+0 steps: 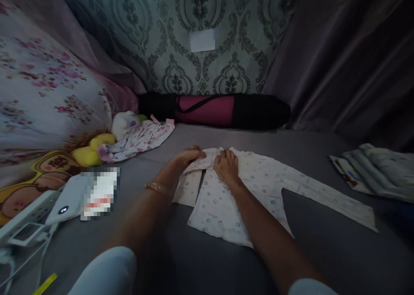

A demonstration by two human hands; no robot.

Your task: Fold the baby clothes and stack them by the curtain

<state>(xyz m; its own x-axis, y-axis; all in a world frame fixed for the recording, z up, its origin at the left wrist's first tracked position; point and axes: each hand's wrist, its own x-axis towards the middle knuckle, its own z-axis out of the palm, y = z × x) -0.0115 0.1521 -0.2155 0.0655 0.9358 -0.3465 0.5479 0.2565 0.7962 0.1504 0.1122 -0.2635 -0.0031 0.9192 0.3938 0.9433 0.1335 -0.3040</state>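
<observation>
A small white long-sleeved shirt [258, 176] with pale printed dots lies spread on the grey bed, one sleeve stretched out to the right. My left hand [193, 154] is closed on the cloth at the shirt's left shoulder. Below that hand, the left sleeve is folded down beside the body of the shirt. My right hand [227, 165] rests at the neckline with its fingers bent and pressed together on the fabric. Its fingertips are partly hidden, as is the cloth beneath the palm.
A black and maroon long bag [207, 110] lies against the wall. Printed clothing [142, 139] and a yellow plush toy [93, 150] are at left, near a power bank [69, 198] and a power strip [29, 213]. Folded clothes [381, 170] sit at right.
</observation>
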